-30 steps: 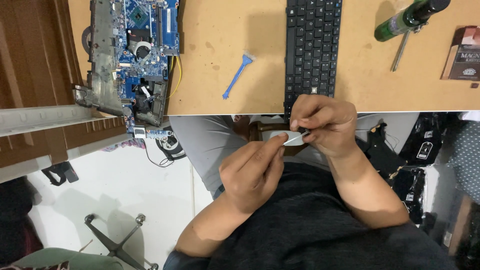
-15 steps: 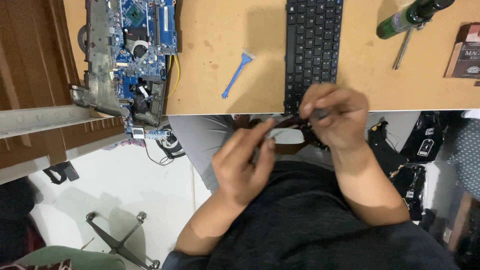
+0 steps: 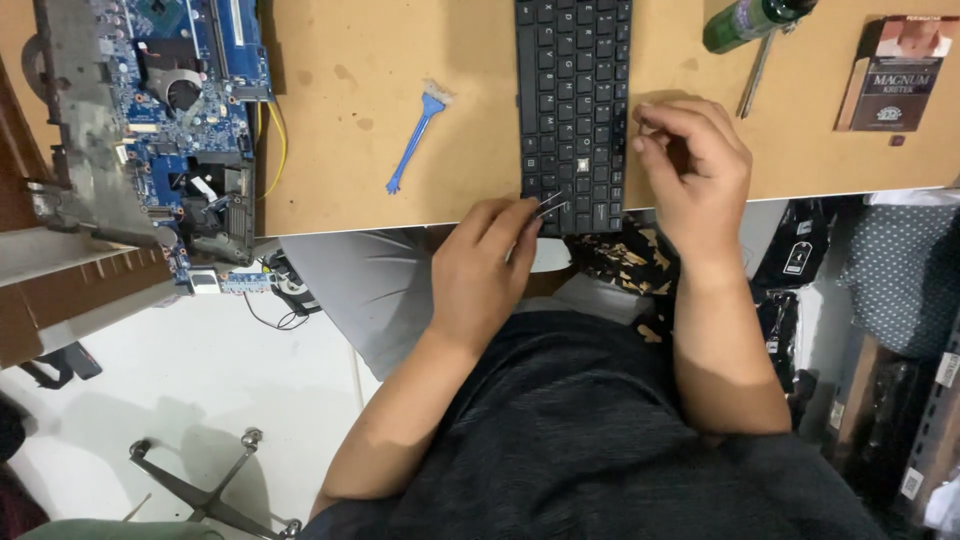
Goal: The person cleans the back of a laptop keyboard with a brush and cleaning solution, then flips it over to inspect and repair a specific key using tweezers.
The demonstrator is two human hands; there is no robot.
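Keyboard (image 3: 573,105), black, loose laptop type, lies upright in the frame at top centre on the tan surface (image 3: 340,120), its near end at the surface edge right by the person's body, probably so both hands reach it without stretching. Left hand (image 3: 487,265) at frame centre, fingers pinched narrow on a small thin dark piece (image 3: 552,205) held at the keyboard's lower-left corner; exact kind of piece too small to tell. Right hand (image 3: 695,165) rests at the keyboard's right edge, fingers curled loose, thumb and forefinger close together near its top; cannot tell if anything is held there. It looks placed to steady the keyboard from the side.

Blue plastic pry tool (image 3: 415,140) lies left of the keyboard, apart from it, within reach. Opened laptop base with blue circuit board (image 3: 160,120) sits at upper left, overhanging the surface edge. Green bottle (image 3: 750,18) and a thin metal tool (image 3: 757,75) at top right of the keyboard. Small flat box (image 3: 893,75), rectangular, dark red and brown with a pale picture panel on top, lies at the far upper right, near the surface edge, well apart from the hands.
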